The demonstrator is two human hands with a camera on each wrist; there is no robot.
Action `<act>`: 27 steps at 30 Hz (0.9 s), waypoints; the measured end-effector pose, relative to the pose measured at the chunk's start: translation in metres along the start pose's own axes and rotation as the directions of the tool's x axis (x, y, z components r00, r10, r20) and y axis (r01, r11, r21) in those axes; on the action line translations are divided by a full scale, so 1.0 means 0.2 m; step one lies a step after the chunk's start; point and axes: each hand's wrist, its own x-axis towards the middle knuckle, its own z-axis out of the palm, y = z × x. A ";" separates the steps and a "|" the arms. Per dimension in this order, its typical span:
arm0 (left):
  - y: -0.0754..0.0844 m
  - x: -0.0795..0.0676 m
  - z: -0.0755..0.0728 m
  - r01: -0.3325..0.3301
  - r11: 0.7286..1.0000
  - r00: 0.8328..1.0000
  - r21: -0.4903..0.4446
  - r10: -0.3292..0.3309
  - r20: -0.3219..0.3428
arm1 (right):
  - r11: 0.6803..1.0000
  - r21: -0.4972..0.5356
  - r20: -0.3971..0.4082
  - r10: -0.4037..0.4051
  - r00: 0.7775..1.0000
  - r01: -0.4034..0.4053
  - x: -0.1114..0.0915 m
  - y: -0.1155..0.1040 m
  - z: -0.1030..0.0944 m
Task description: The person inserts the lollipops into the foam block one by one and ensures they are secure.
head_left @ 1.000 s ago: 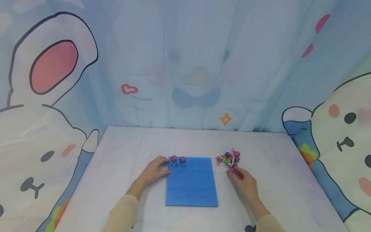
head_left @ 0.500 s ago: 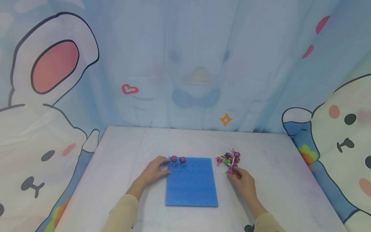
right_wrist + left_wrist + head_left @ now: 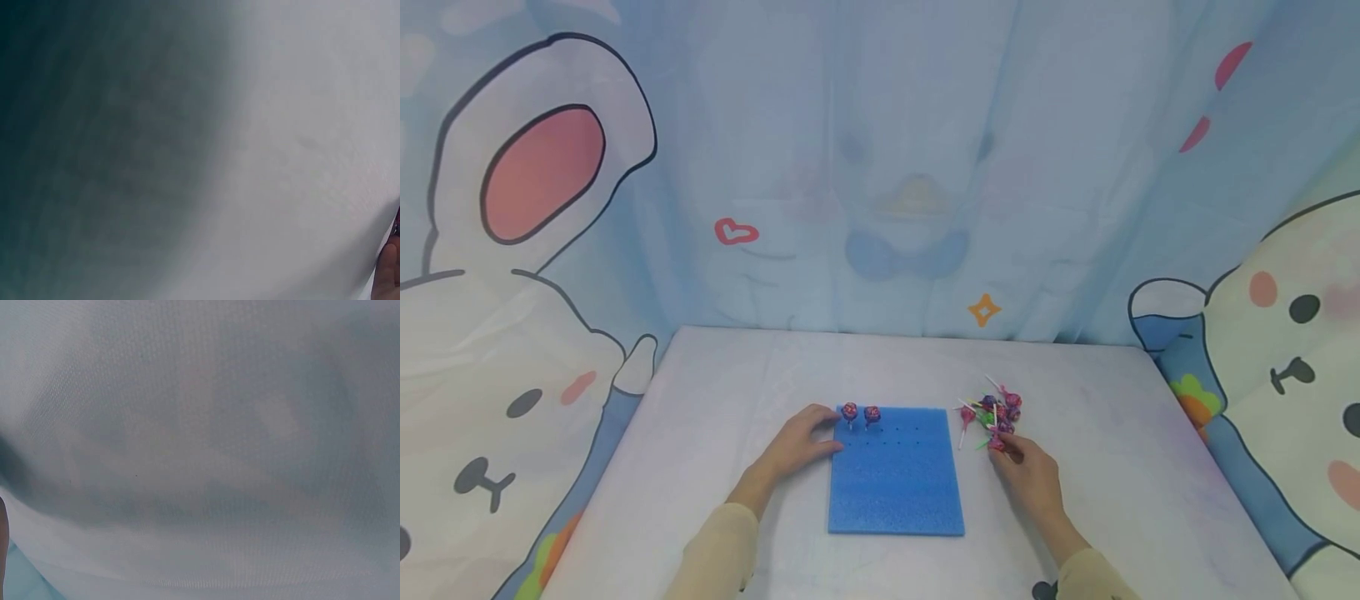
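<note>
In the head view a blue foam board (image 3: 895, 492) with rows of small holes lies on the table. Two wrapped lollipops, a left one (image 3: 849, 411) and a right one (image 3: 872, 413), stand upright in its back left holes. My left hand (image 3: 801, 439) rests at the board's left edge, thumb and fingers spread along it. To the right of the board my right hand (image 3: 1032, 473) pinches a pink-wrapped lollipop (image 3: 996, 442) by its head, the stick pointing up. This lollipop is at the near side of a pile of lollipops (image 3: 988, 418). Both wrist views show mostly cloth.
The pile mixes pink, purple, green and orange wrappers, with sticks pointing several ways. One pink lollipop (image 3: 967, 414) lies nearest the board's right edge. A white cloth covers the table (image 3: 737, 375); a printed curtain (image 3: 917, 125) hangs behind it.
The lollipop at my right fingertips has turned slightly, its stick now more upright. My right hand has shifted only a little; my left hand and the board stay put.
</note>
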 end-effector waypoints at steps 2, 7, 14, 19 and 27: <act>0.00 0.00 0.00 0.004 1.000 1.000 -0.001 -0.004 0.001 | 1.000 0.002 -0.005 0.007 1.000 -0.007 0.00 0.01 0.00; 0.00 0.00 0.00 -0.006 1.000 1.000 0.001 0.006 -0.003 | 0.999 0.030 -0.007 0.017 1.000 -0.017 0.00 0.01 -0.01; 0.00 0.00 0.00 -0.019 1.000 1.000 0.007 0.019 -0.007 | 0.998 0.067 -0.026 -0.002 1.000 0.004 0.03 -0.01 -0.03; 0.00 0.00 0.00 -0.028 1.000 1.000 -0.008 0.028 -0.012 | 0.994 0.088 -0.043 -0.065 0.997 0.069 0.04 -0.03 -0.04; 0.00 0.00 0.00 -0.029 0.999 0.999 -0.014 0.029 -0.016 | 0.981 0.137 -0.044 -0.134 0.990 0.139 0.05 -0.10 -0.03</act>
